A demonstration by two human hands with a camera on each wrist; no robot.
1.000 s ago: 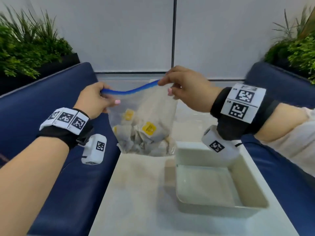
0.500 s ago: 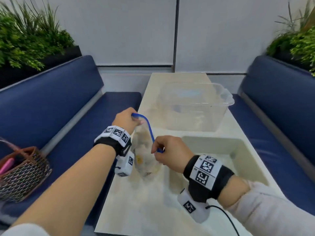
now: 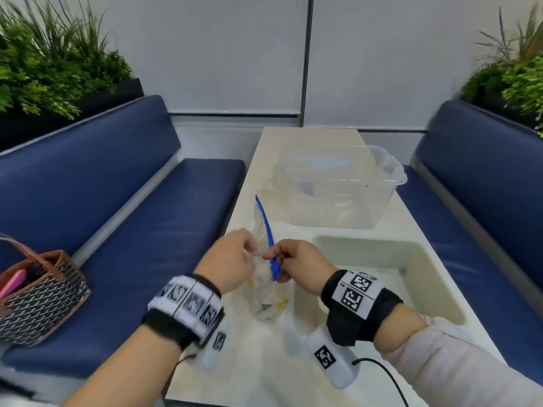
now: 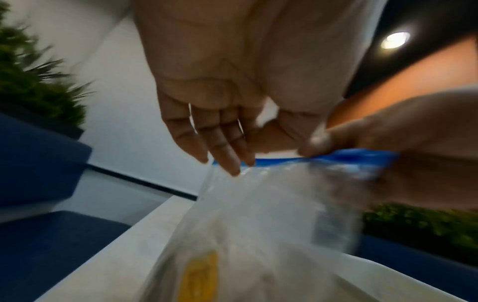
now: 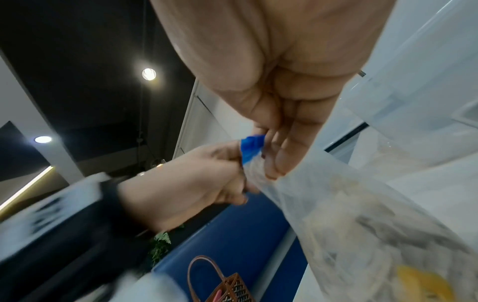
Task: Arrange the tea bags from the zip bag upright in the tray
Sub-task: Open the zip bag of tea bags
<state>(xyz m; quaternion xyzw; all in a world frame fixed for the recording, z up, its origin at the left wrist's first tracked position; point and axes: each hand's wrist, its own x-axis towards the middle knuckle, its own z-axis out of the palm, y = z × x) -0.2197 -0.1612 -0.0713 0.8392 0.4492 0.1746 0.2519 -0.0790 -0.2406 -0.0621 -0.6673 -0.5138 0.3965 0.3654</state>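
A clear zip bag (image 3: 264, 301) with a blue zip strip (image 3: 266, 221) stands on the table, left of the pale tray (image 3: 361, 252). Tea bags with yellow tags (image 3: 280, 302) lie heaped inside it. My right hand (image 3: 271, 257) pinches the near end of the blue strip (image 5: 252, 146). My left hand (image 3: 254, 254) pinches the bag's clear wall right beside it, almost fingertip to fingertip. The strip's far end sticks up free. In the left wrist view the left hand (image 4: 245, 157) meets the bag (image 4: 258, 224) just under the strip. No tea bags show in the tray.
A clear plastic bin (image 3: 338, 183) stands behind the tray on the narrow table (image 3: 235, 371). Blue bench seats run along both sides. A woven basket (image 3: 38, 289) sits on the left seat. A cable (image 3: 388, 377) trails from my right wrist.
The bag came down from mid-air onto the table. My left hand left the strip's far end and now pinches the bag next to the right hand.
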